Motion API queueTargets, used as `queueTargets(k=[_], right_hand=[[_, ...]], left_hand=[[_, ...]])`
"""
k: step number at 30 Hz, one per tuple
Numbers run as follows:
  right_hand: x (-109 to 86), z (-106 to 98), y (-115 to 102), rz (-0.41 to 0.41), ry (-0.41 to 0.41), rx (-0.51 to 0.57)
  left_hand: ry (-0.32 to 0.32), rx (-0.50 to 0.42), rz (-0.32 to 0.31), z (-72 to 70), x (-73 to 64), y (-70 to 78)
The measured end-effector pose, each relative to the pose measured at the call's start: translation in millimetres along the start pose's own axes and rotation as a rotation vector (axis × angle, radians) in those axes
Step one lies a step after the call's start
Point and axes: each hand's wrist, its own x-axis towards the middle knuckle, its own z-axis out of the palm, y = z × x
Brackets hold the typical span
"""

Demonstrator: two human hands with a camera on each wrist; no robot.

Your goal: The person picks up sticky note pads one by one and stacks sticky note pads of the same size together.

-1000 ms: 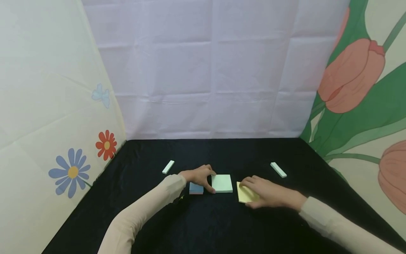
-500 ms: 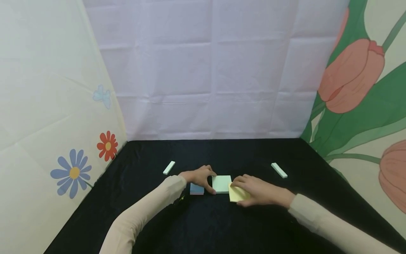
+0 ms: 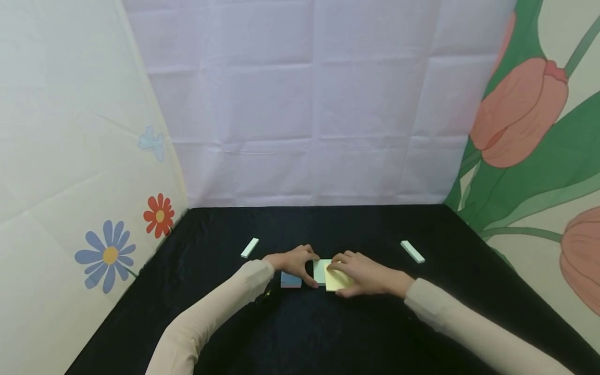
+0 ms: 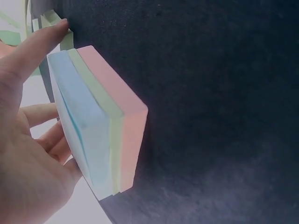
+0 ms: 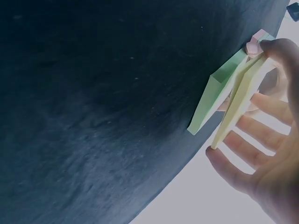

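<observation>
My right hand [image 3: 367, 274] pinches a yellow sticky note pad [image 3: 336, 278] between thumb and fingers. In the head view the yellow pad overlaps the right part of a pale green sticky note pad [image 3: 319, 271]; the right wrist view shows it tilted close over that green pad [image 5: 212, 95]. With thumb and fingertips, my left hand [image 3: 294, 261] holds the green pad's left side at the near and far edges. Under the left palm lies a small stack of sticky notes [image 4: 100, 107] in blue, green and pink layers, its blue top [image 3: 291, 278] partly covered in the head view.
Two narrow whitish blocks lie farther back on the black cloth [image 3: 328, 229], a left block [image 3: 250, 247] and a right block [image 3: 412, 251]. A white sheet [image 3: 309, 104] hangs behind the table. Flower-printed cloths stand at both sides.
My right hand has brought the yellow pad leftward, from beside the green pad to over its right part. The left hand has stayed at the green pad's left side.
</observation>
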Motion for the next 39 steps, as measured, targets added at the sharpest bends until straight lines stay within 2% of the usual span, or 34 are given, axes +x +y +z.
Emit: queueTargets(k=[4, 16, 23, 28, 39], right_hand=[[8.5, 3, 1, -0.006, 0.002, -0.019], [22.8, 5, 2, 0.024, -0.028, 0.095], [27.6, 8, 4, 0.042, -0.032, 0.102], [30.1, 10, 5, 0.028, -0.029, 0.097], [35.9, 14, 12, 0.065, -0.046, 0.129]], left_hand=[[0.001, 0.002, -0.001, 2.0, -0.1, -3.2], [0.015, 0.035, -0.033, 2.5, -2.6, -1.0], [0.020, 0.048, -0.063, 4.5, -1.0, -1.1], [0.024, 0.038, -0.071, 5.3, -2.0, -2.5], [0.028, 0.007, -0.087, 4.0, -7.5, 0.7]])
